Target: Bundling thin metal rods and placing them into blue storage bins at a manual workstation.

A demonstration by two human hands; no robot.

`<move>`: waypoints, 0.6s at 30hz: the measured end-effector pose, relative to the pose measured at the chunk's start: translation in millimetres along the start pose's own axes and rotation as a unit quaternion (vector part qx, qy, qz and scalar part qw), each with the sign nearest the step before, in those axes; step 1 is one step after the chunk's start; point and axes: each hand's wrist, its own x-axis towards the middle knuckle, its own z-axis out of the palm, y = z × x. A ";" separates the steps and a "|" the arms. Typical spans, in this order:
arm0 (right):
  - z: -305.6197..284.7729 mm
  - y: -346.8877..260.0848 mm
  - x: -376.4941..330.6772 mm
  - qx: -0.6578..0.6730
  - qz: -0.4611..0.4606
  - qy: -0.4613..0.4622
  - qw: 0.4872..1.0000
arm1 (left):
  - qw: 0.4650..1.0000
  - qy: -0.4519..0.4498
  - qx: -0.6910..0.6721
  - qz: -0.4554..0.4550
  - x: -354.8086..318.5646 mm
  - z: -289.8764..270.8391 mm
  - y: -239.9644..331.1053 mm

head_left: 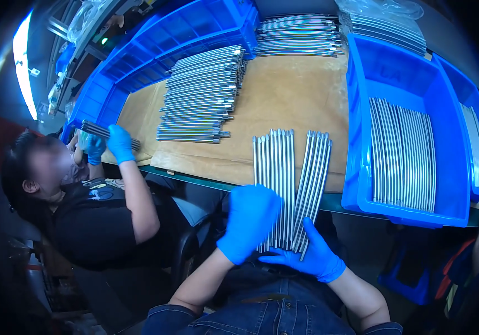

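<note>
Two gloved hands of a co-worker, far left, close round a small bundle of rods. Next, a rod pile on the bench: ends uneven, could slide if knocked. Person's left hand: fingers curled over left side of near rods; cannot tell what it grips. Near rods: two fanned groups, tops over bench, lower ends past its front edge. Right hand: spread, fingers under lower ends, thumb beside. Main risk, I judge: overhang plus smooth metal; slack support could drop rods lapward. Then blue crate, crate rods inside; its wall could catch one swung low.
</note>
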 end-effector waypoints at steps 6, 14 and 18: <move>4.9 -0.4 4.0 -0.025 0.016 -0.037 0.999 | 0.964 0.235 0.074 -0.098 2.7 -24.5 -62.6; 9.8 -0.9 2.2 -0.044 0.001 -0.014 0.999 | 0.948 0.240 -0.169 -0.124 -33.5 -16.7 -59.1; 13.7 -0.6 2.0 -0.058 0.011 -0.012 0.998 | 0.810 0.031 -0.420 -0.407 -57.3 -13.2 -36.4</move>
